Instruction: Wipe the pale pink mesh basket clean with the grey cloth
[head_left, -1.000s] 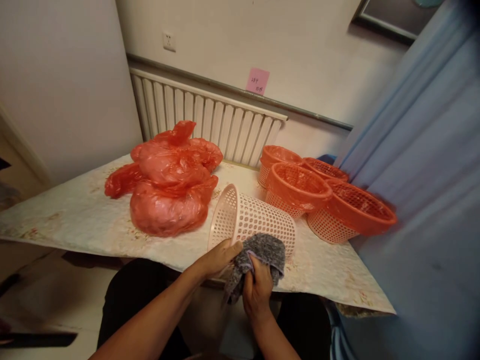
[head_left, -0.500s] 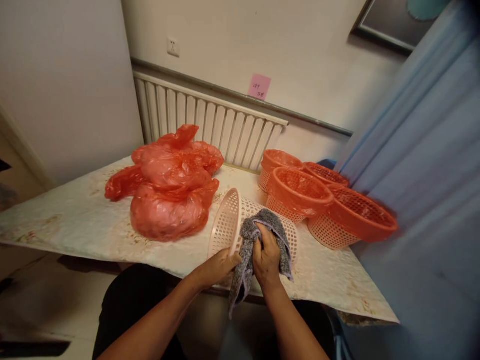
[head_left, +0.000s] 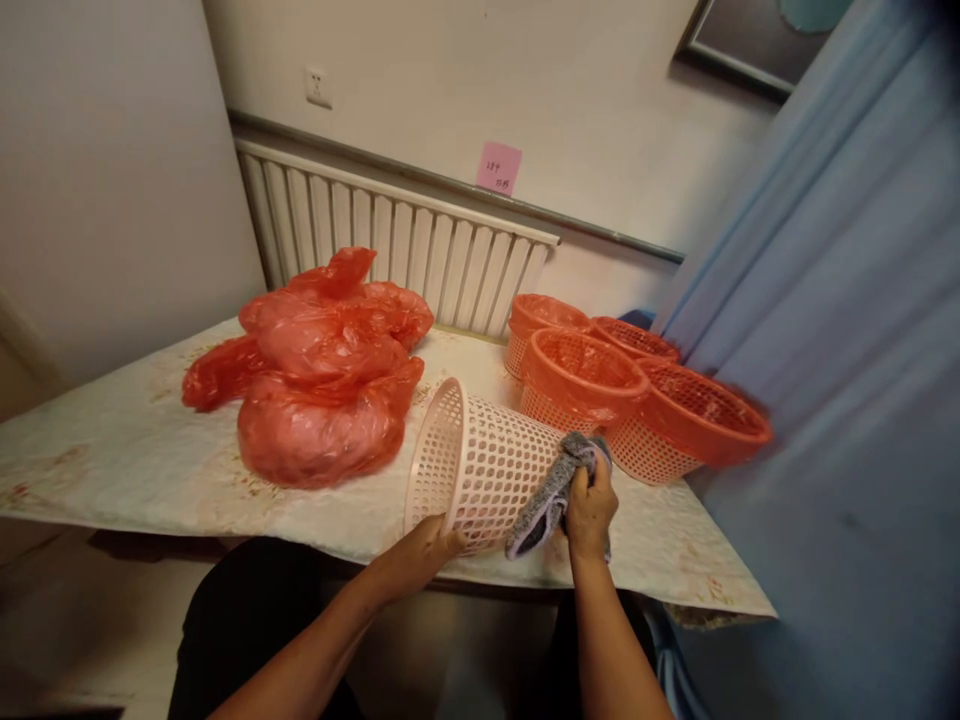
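Observation:
A pale pink perforated wastebasket (head_left: 499, 460) lies on its side on the table, its open mouth turned to the left. My left hand (head_left: 424, 555) grips the lower edge of its rim, thumb on the outside. Bunched in my right hand (head_left: 592, 505) is a grey cleaning cloth (head_left: 551, 495) with a lilac edge. That hand presses the cloth against the basket's base end on the right, and part of the cloth hangs down over the basket's side.
Several upright wastebaskets (head_left: 585, 375) with red liners stand at the right, beside a blue curtain (head_left: 810, 330). Filled red plastic bags (head_left: 322, 420) are heaped at the left. A radiator (head_left: 390, 235) runs behind the table (head_left: 322, 515), whose cloth-covered front edge is near my knees.
My right hand has slid the cloth rightward, from the basket's middle to its base end, uncovering the perforated side. My left hand keeps its grip on the rim.

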